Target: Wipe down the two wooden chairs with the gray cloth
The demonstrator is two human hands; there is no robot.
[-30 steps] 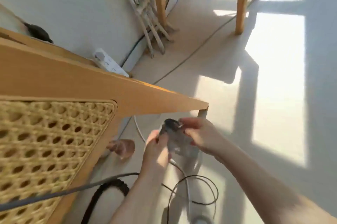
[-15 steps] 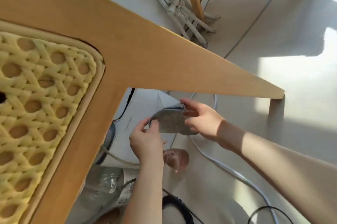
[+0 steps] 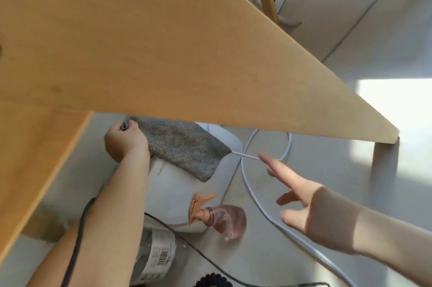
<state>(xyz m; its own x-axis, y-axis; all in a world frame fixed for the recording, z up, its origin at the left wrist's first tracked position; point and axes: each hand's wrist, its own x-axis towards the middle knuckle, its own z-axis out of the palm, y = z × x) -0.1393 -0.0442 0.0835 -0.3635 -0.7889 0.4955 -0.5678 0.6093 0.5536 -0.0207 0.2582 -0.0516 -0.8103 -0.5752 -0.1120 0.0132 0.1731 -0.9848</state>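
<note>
Below, the left hand (image 3: 127, 144) is gripping the gray cloth (image 3: 184, 148), seemingly against the wooden chair (image 3: 140, 41); the right hand (image 3: 301, 202) is hovering spread, empty.

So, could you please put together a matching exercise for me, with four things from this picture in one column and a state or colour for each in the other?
Things:
1. gray cloth
2. spray bottle
3. right hand
4. white cable

States:
A. spread open, holding nothing
B. pinkish, on the floor
C. gripped at one end by the left hand
D. looping across the floor

Pairs: 1-C, 2-B, 3-A, 4-D.
</note>
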